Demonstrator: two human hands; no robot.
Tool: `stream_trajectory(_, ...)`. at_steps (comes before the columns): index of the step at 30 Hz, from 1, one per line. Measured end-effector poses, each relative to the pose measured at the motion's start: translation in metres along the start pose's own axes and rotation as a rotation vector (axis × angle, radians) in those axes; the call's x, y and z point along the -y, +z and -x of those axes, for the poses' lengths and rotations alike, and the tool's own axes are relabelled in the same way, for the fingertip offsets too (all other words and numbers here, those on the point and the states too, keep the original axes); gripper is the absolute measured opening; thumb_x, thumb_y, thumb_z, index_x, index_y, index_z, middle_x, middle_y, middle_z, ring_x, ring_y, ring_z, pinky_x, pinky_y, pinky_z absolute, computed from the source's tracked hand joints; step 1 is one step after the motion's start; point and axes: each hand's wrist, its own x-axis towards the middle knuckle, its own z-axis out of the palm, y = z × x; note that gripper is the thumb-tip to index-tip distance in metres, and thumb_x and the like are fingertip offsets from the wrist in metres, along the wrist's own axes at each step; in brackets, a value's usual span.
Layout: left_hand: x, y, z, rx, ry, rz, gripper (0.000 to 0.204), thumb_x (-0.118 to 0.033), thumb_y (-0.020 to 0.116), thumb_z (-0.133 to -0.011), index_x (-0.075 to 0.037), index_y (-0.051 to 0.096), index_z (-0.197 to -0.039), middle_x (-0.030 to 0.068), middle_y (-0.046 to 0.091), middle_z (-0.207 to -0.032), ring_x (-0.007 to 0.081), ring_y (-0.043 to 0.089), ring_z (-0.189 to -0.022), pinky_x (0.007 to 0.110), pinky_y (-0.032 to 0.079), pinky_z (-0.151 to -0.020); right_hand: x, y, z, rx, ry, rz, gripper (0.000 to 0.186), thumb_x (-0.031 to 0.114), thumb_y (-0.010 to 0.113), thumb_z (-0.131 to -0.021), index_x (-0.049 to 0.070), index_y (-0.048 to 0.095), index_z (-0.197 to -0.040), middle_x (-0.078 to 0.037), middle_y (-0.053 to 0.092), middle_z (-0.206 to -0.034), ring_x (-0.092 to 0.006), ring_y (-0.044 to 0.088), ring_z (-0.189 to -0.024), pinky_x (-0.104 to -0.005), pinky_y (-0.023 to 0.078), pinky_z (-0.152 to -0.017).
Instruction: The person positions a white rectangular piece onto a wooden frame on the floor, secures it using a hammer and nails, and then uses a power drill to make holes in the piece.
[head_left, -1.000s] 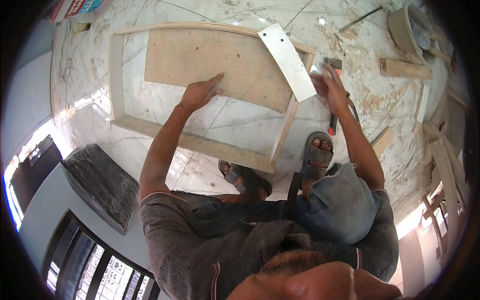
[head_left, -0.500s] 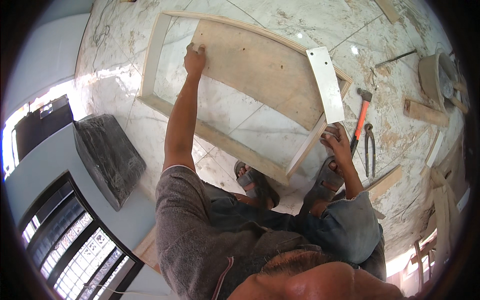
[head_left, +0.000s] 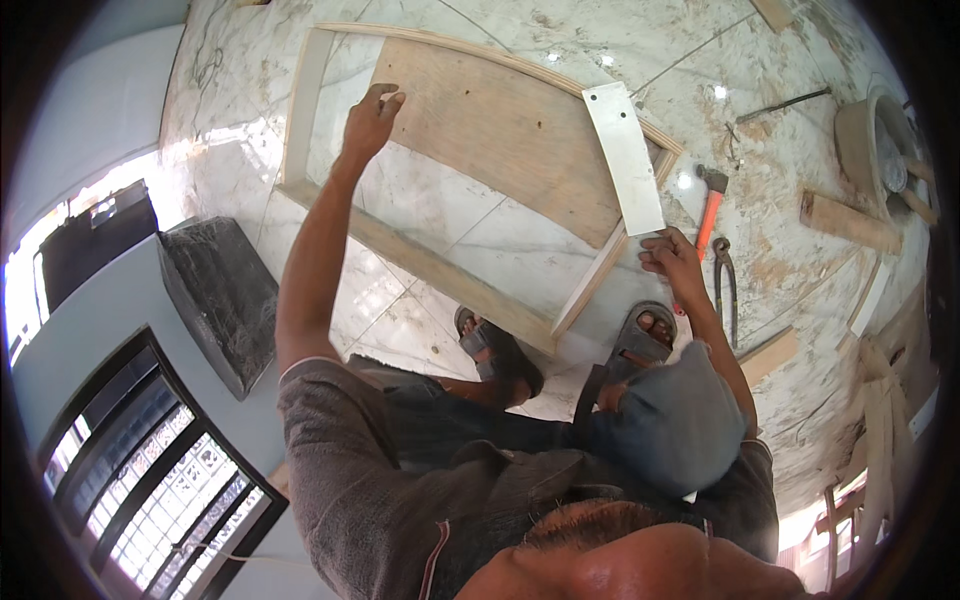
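My left hand (head_left: 370, 125) is at the left end of a thin plywood panel (head_left: 500, 130), thumb and index finger apart. The panel lies inside a rectangular wooden frame (head_left: 440, 273) on the floor. Across the frame's right side rests a flat, pale, blade-like plate (head_left: 628, 160) with two holes at its far end. My right hand (head_left: 672, 262) is beside the plate's near end, fingers loosely bent and apart; whether they touch the plate I cannot tell. Close to that hand lie a hammer (head_left: 709, 220) with an orange handle and pincers (head_left: 725, 290).
A round bucket (head_left: 860, 150) with sticks in it stands at the right. Wood offcuts (head_left: 850, 222) and a thin dark rod (head_left: 785, 105) lie nearby. A dark plastic-wrapped object (head_left: 222, 300) is at the left. My sandaled feet (head_left: 640, 345) are by the frame's near side.
The whole view has shifted, moving the frame and tools slightly left. My left arm has swung left and its elbow bends more. My right hand has edged farther away, nearer the hammer.
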Motion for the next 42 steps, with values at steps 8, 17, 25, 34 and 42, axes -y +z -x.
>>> stream_trajectory(8, -0.08, -0.145, 0.083, 0.054, -0.168, -0.134, 0.03, -0.031, 0.055, -0.095, -0.005, 0.063, -0.107, 0.014, 0.06, -0.068, 0.0188, 0.058, -0.063, 0.034, 0.045, -0.061, 0.017, -0.014, -0.016, 0.076, 0.108, 0.087, 0.03, 0.012, 0.061, -0.086, -0.004, 0.058, -0.111, -0.012, 0.067, -0.091, -0.019, 0.066, -0.08, -0.0293, 0.053, -0.071)
stream_trajectory(17, -0.178, -0.221, 0.109, 0.213, -0.15, -0.32, 0.03, -0.028, 0.053, -0.096, -0.006, 0.059, -0.115, 0.0192, 0.062, -0.07, 0.0326, 0.063, -0.068, 0.04, 0.047, -0.065, 0.037, -0.014, -0.018, 0.17, 0.143, 0.264, 0.027, 0.011, 0.061, -0.086, -0.002, 0.06, -0.109, -0.011, 0.067, -0.092, -0.0175, 0.065, -0.079, -0.0292, 0.052, -0.069)
stream_trajectory(25, -0.103, -0.182, 0.085, 0.089, -0.177, -0.345, 0.039, -0.035, 0.063, -0.088, -0.012, 0.055, -0.118, 0.0192, 0.062, -0.07, 0.0355, 0.063, -0.071, 0.044, 0.047, -0.065, 0.004, -0.017, -0.052, 0.264, 0.183, 0.326, 0.025, 0.011, 0.061, -0.085, -0.001, 0.061, -0.108, -0.009, 0.067, -0.093, -0.0162, 0.064, -0.079, -0.0291, 0.051, -0.068)
stream_trajectory(34, 0.015, 0.009, -0.041, 0.387, -0.309, -0.242, 0.084, -0.042, 0.075, -0.074, 0.0, 0.038, -0.136, 0.0287, 0.059, -0.116, 0.0415, 0.058, -0.108, 0.044, 0.048, -0.09, -0.028, -0.049, -0.041, 0.187, 0.186, 0.499, 0.023, 0.01, 0.062, -0.085, 0.001, 0.063, -0.107, -0.007, 0.067, -0.094, -0.0148, 0.063, -0.078, -0.029, 0.05, -0.067)
stream_trajectory(42, 0.045, 0.038, -0.05, 0.326, -0.277, -0.233, 0.08, -0.038, 0.074, -0.077, 0.001, 0.037, -0.137, 0.0205, 0.065, -0.086, 0.0361, 0.064, -0.084, 0.044, 0.049, -0.073, 0.048, -0.015, 0.05, 0.135, 0.275, 0.671, 0.042, 0.022, 0.069, -0.081, 0.003, 0.06, -0.117, -0.01, 0.069, -0.102, -0.0232, 0.066, -0.09, -0.0334, 0.051, -0.081)
